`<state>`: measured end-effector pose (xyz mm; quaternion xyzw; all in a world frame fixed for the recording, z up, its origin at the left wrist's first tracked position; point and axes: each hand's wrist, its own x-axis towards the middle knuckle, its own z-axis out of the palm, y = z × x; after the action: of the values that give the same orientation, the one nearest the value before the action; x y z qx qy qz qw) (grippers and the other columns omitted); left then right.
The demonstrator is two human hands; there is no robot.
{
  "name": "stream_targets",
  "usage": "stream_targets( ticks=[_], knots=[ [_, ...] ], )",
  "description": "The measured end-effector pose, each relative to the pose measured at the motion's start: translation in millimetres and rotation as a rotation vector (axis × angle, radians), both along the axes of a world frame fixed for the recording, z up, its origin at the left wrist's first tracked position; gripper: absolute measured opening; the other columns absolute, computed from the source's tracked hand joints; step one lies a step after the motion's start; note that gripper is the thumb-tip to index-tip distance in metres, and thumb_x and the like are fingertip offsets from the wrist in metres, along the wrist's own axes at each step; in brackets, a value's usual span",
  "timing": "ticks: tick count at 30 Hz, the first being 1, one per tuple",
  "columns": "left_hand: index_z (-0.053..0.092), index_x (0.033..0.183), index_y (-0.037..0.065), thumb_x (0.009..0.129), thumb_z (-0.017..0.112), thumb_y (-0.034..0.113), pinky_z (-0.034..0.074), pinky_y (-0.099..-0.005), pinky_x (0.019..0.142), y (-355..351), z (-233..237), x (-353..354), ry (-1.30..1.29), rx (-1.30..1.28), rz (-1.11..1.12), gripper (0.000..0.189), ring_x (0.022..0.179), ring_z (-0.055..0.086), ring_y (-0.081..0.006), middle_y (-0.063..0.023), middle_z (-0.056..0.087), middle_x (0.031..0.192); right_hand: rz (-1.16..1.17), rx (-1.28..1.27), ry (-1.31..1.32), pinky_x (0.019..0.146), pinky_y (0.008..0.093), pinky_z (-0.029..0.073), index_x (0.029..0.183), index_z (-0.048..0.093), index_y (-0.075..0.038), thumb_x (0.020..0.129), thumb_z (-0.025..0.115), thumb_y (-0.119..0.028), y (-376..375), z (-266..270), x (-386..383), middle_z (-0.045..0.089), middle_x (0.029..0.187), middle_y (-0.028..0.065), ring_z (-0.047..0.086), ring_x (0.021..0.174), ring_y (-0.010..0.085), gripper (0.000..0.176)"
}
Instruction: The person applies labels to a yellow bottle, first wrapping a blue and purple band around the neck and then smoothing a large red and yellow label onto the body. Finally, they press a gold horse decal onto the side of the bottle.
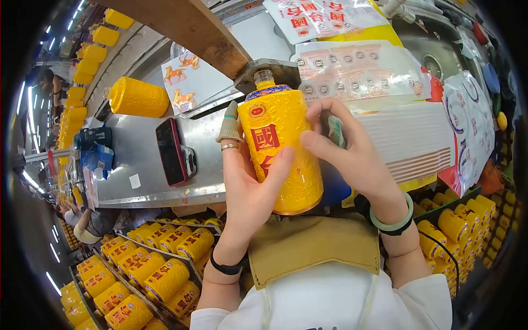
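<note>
Crates [159,275] of yellow bottles sit low on my left, with a phone [170,151] on the surface [137,159] above them. My left grip [247,187] is clamped round the bottle [280,137], palm behind its lower half, thumb across the front. Its long axis runs nearly upright, neck pointing up and away from me, base towards my chest. My right grip [352,154] curls against its right flank; whether it clamps or merely touches, I cannot tell.

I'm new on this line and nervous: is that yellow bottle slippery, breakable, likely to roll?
Probably slippery: the yellow bottle shines, and the left hand and right hand both grip it. Likely breakable: it looks ceramic. Round, so it may roll on its side.
</note>
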<state>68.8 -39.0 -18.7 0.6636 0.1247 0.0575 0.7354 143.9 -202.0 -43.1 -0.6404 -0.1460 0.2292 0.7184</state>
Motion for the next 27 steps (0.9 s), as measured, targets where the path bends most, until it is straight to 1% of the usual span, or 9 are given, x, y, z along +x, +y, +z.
stream_targets(
  ticks=[8,14,18,20,21,23,25,26,27],
  knots=[
    [0.010,0.162,0.000,0.096,0.065,-0.003,0.051,-0.0366,0.104,0.7,0.8,0.4,-0.021,0.012,0.002,0.085,0.126,0.059,-0.0217,-0.0172,0.050,0.142,0.019,-0.008,0.009,0.095,0.0285,0.045,0.113,0.054,-0.004,0.091,0.076,-0.011,-1.2,1.7,-0.4,0.057,0.109,0.0045,0.053,0.104,0.0122,0.032],
    [0.010,0.162,0.001,0.096,0.065,-0.003,0.048,-0.0380,0.108,-1.5,1.9,0.3,-0.040,-0.059,0.029,0.086,0.130,0.055,-0.0223,-0.0174,0.047,0.146,0.040,0.024,0.025,0.097,0.0290,0.045,0.113,0.054,-0.003,0.089,0.077,-0.010,-2.3,2.2,2.7,0.060,0.113,0.0057,0.054,0.108,0.0130,0.033],
    [0.011,0.162,0.001,0.095,0.065,-0.005,0.048,-0.0382,0.108,-0.1,-2.1,-0.3,-0.042,-0.025,0.020,0.086,0.131,0.055,-0.0224,-0.0174,0.046,0.146,0.046,0.005,0.002,0.098,0.0291,0.045,0.115,0.055,-0.003,0.090,0.077,-0.010,-3.5,2.6,3.2,0.059,0.113,0.0060,0.054,0.110,0.0128,0.034],
    [0.010,0.163,0.001,0.098,0.063,-0.002,0.048,-0.0379,0.108,2.3,-2.9,-1.8,-0.049,0.016,-0.005,0.084,0.132,0.054,-0.0224,-0.0172,0.044,0.149,0.052,-0.017,-0.029,0.099,0.0293,0.044,0.118,0.055,-0.003,0.092,0.075,-0.010,-3.9,5.1,2.5,0.059,0.114,0.0058,0.053,0.111,0.0124,0.034],
    [0.010,0.163,0.001,0.098,0.063,-0.002,0.048,-0.0379,0.108,3.3,-2.1,-3.1,-0.050,0.015,-0.003,0.084,0.132,0.054,-0.0224,-0.0172,0.044,0.149,-0.001,0.036,-0.023,0.098,0.0305,0.045,0.120,0.057,-0.003,0.093,0.072,-0.008,-4.0,9.4,1.7,0.060,0.113,0.0072,0.055,0.109,0.0151,0.031],
    [0.009,0.163,0.000,0.104,0.056,0.007,0.049,-0.0378,0.107,5.3,-0.5,-6.4,-0.028,-0.099,0.031,0.076,0.135,0.051,-0.0231,-0.0175,0.040,0.154,-0.051,0.088,-0.017,0.098,0.0317,0.045,0.123,0.059,-0.002,0.094,0.068,-0.005,-7.0,16.0,5.1,0.062,0.112,0.0086,0.057,0.108,0.0178,0.030],
    [0.009,0.164,0.000,0.106,0.052,0.011,0.047,-0.0385,0.109,7.9,-0.4,-9.3,-0.028,-0.107,0.019,0.072,0.138,0.048,-0.0241,-0.0180,0.037,0.157,0.007,-0.193,-0.605,0.091,0.0302,0.044,0.130,0.064,-0.002,0.094,0.060,0.000,-15.5,23.1,14.8,0.061,0.109,0.0049,0.057,0.100,0.0184,0.037],
    [0.010,0.164,-0.001,0.109,0.047,0.015,0.045,-0.0392,0.111,8.6,-0.9,-9.9,-0.029,-0.114,0.007,0.069,0.141,0.046,-0.0251,-0.0185,0.034,0.160,0.075,-0.234,-0.690,0.091,0.0343,0.047,0.121,0.071,-0.003,0.087,0.064,0.003,-15.1,38.6,15.5,0.067,0.105,0.0099,0.061,0.097,0.0259,0.035],
    [0.010,0.164,-0.001,0.109,0.047,0.015,0.045,-0.0392,0.111,8.6,-3.8,-10.6,-0.031,-0.117,0.010,0.069,0.141,0.046,-0.0251,-0.0185,0.034,0.160,0.079,-0.236,-0.693,0.091,0.0343,0.047,0.121,0.071,-0.003,0.087,0.064,0.003,-11.6,39.0,15.8,0.067,0.105,0.0099,0.061,0.097,0.0259,0.035]
  ],
)
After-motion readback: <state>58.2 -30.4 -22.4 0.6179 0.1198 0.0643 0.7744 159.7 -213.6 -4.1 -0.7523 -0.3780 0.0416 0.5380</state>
